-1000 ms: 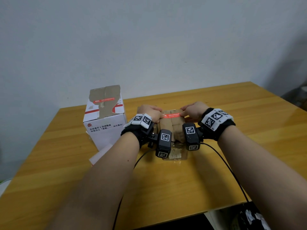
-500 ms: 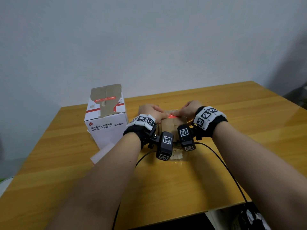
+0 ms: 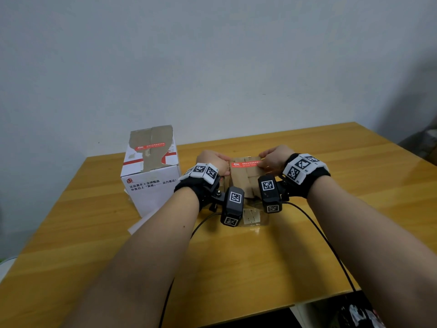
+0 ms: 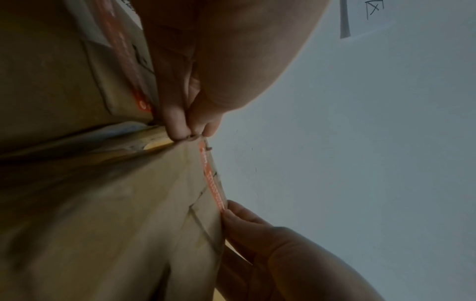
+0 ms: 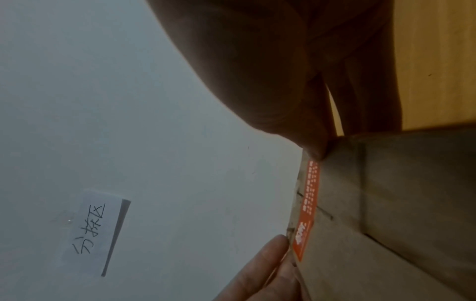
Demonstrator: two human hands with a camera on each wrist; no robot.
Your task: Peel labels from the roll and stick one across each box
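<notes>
Both hands, left hand [image 3: 214, 162] and right hand [image 3: 274, 157], pinch the ends of the red label [image 3: 246, 164] with unreadable white writing on the brown box [image 3: 243, 181], the white box [image 3: 151, 183] at 9 o'clock.

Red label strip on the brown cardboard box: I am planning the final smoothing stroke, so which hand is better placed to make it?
Probably the right hand: its fingertips sit on the red label strip, while the left hand grips the brown cardboard box at the strip's other end.
</notes>
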